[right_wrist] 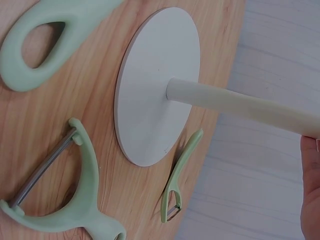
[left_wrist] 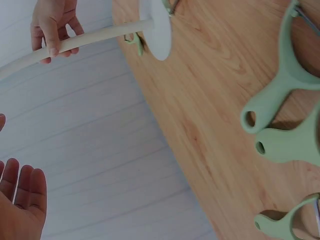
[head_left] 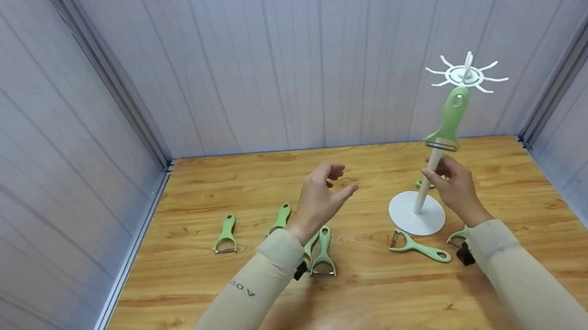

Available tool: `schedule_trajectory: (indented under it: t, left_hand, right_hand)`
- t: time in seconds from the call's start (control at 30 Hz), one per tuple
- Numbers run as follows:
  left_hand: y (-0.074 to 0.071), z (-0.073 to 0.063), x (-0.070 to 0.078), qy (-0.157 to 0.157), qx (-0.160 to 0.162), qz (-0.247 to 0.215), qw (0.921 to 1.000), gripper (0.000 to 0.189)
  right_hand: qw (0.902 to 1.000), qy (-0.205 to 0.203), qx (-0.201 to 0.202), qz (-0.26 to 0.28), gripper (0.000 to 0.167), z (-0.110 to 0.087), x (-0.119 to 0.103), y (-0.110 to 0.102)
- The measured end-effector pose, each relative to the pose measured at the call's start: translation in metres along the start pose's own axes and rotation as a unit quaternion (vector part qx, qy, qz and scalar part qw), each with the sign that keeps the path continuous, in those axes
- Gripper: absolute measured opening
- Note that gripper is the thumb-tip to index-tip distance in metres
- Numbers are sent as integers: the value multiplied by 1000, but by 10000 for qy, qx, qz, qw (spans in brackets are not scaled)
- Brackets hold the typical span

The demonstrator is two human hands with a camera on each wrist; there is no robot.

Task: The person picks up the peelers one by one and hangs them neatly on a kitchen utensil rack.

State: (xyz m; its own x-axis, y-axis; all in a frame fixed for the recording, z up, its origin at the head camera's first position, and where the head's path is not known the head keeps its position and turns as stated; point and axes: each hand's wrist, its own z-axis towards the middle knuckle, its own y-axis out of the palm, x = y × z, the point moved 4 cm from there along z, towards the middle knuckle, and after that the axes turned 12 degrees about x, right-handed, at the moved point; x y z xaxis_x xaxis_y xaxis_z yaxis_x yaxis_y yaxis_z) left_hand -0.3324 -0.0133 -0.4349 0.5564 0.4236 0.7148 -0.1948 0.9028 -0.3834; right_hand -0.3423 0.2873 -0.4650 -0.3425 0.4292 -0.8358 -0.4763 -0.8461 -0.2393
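Note:
A white stand rises from a round base at the right, its top a ring of curved hooks. One green peeler hangs from a hook, blade end down in front of the pole. Thumb and fingers of my right hand grip the pole below that peeler. My left hand hovers over the table left of the stand, fingers loosely bent and thumb apart, holding nothing. Beneath the left forearm lie green peelers, one of them fully showing, others partly covered by the arm.
Another peeler lies farther left on the wooden table. Around the base are a peeler in front, one behind, and one by the right wrist. Pale panel walls enclose the back and both sides.

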Motion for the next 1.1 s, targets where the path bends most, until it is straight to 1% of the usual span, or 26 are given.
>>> schedule_trajectory:
  t: [0.27,0.43,0.7,0.93,1.1]
  left_hand:
    - [-8,-10,-16,-130,-178,300,9993,37]
    - [-14,-18,-25,-194,-239,412,9987,39]
    - [-22,-33,-46,-557,-439,466,9964,42]
    - [-26,-51,-65,-749,-572,485,9944,42]
    - [-29,-63,-78,-963,-709,572,9912,41]
  right_hand:
    - [9999,91,-54,51,20,1,3,0]
    - [10000,8,-42,44,19,1,2,0]
    - [9999,70,-51,88,20,0,7,0]
    - [9999,49,2,144,20,-1,5,0]
    - [9999,-21,41,138,20,0,4,0]
